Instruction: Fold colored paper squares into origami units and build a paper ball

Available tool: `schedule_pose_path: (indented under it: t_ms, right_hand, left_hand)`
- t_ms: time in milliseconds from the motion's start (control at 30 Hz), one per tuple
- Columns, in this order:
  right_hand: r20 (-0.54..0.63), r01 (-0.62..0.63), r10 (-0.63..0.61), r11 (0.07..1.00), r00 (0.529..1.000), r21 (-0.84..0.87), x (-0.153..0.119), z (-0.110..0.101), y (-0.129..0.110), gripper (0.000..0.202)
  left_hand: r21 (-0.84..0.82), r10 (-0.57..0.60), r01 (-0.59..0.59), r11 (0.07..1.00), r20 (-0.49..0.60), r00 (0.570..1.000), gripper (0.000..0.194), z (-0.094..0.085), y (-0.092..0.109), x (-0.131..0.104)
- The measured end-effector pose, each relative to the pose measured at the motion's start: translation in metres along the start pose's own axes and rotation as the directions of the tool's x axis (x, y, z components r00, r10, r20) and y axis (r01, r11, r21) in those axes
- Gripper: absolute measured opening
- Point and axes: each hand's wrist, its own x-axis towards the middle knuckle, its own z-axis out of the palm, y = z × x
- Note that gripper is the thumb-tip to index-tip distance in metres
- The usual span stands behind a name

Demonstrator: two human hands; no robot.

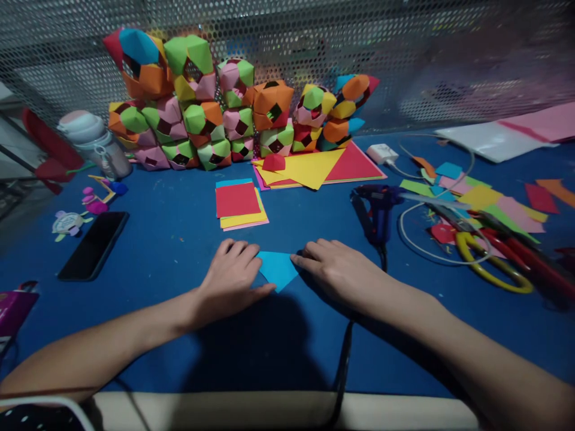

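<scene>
A small blue paper (279,270), folded to a point toward me, lies flat on the dark blue table (171,353). At its left corner rests my left hand (234,276), fingers curled and thumb stretched along the paper's lower edge. My right hand (330,266) touches the upper right corner with its index fingertip, the other fingers bent. Both hands press the paper against the table rather than lifting it. Just beyond them sits a stack of coloured square papers (237,199), red on top.
Folded paper shapes (204,123) stand stacked along the mesh panel. To the right are a glue gun (381,209), yellow-handled scissors (469,254), a white cable and paper scraps (483,194). A phone (95,245) and a bottle (96,143) are at left.
</scene>
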Motion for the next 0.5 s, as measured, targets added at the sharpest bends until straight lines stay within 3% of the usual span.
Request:
schedule_pose_path:
  t_ms: [167,400,500]
  right_hand:
    - [-0.019,0.004,-0.003,0.997,1.0,0.075,0.004,0.002,-0.006,0.021]
    - [-0.05,-0.061,0.058,0.997,0.997,-0.054,0.016,0.005,-0.023,0.033]
    - [-0.02,-0.049,0.047,0.996,0.999,-0.075,0.015,0.004,-0.021,0.027]
  left_hand:
    - [-0.149,0.121,-0.106,0.983,0.092,0.988,0.041,0.004,-0.002,-0.001]
    - [-0.195,0.128,-0.099,0.976,0.143,0.981,0.037,0.005,0.001,0.0]
    - [-0.173,0.113,-0.087,0.981,0.145,0.983,0.037,0.001,0.0,0.002]
